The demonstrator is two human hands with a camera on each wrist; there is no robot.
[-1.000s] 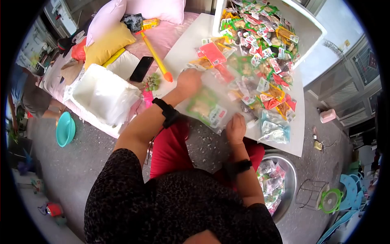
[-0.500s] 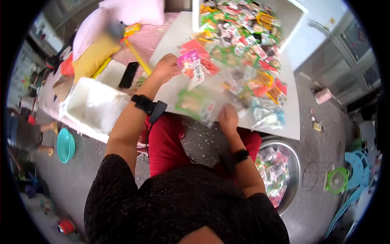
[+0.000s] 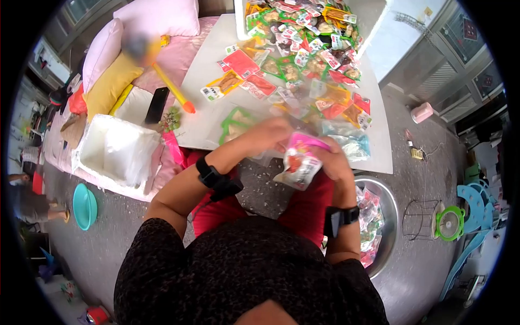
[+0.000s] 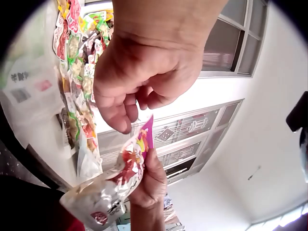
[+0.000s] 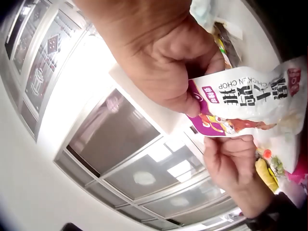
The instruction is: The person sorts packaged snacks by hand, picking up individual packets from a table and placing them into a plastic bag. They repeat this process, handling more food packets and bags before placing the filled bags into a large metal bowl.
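A white chicken chop packet point(image 3: 300, 162) with a purple-pink top hangs above my lap at the table's near edge. My right hand point(image 3: 337, 160) pinches it by the purple end, thumb on its face in the right wrist view. Close by, my left hand point(image 3: 273, 132) has its fingers loosely bent with nothing in them; in the left wrist view its fingertips point(image 4: 124, 126) are right by the packet's purple corner. Under the left forearm lies a large clear bag with a green-edged print point(image 3: 234, 125), partly hidden by the arm.
Several snack packets point(image 3: 287, 69) lie spread over the white table point(image 3: 187, 127), before a heaped foam box point(image 3: 371, 27). A metal basin point(image 3: 391, 227) of packets stands on the floor at right. At left are a foam box point(image 3: 89, 162), a phone point(image 3: 157, 105) and a yellow stick point(image 3: 170, 89).
My left hand has carried the packet from the table's left side toward my lap, and the right hand has risen and taken it. An orange packet now shows on the table's left part.
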